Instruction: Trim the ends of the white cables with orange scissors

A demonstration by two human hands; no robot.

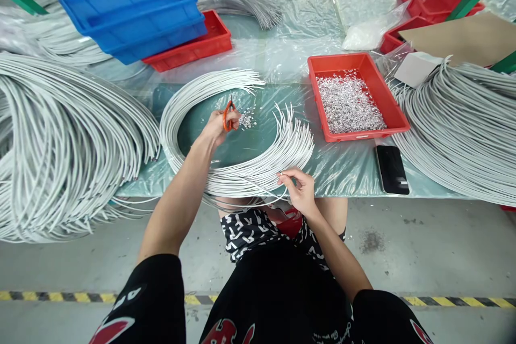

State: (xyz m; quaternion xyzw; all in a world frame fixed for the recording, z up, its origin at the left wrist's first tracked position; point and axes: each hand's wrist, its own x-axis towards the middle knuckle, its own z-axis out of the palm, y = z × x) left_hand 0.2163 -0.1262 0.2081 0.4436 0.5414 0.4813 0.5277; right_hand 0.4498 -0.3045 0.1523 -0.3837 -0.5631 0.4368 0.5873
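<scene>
My left hand [216, 126] is closed around the orange handles of a small pair of scissors [228, 117], whose dark tip points away from me. It hovers inside the curve of a white cable bundle [171, 118] bent into a C on the table. Beside the scissors lies a small heap of pale clippings [247, 119]. Near the table's front edge my right hand [300, 189] pinches the end of one white cable [280, 173] between thumb and fingers. The bundle's fanned cable ends [296, 137] lie just beyond that hand.
A red tray [316, 99] of small shiny metal pieces [349, 102] stands right of the bundle, with a phone [392, 170] in front. Large cable bundles flank both sides, left [72, 134] and right [463, 129]. Blue bins [137, 16] rest on a red bin [193, 51] at back left.
</scene>
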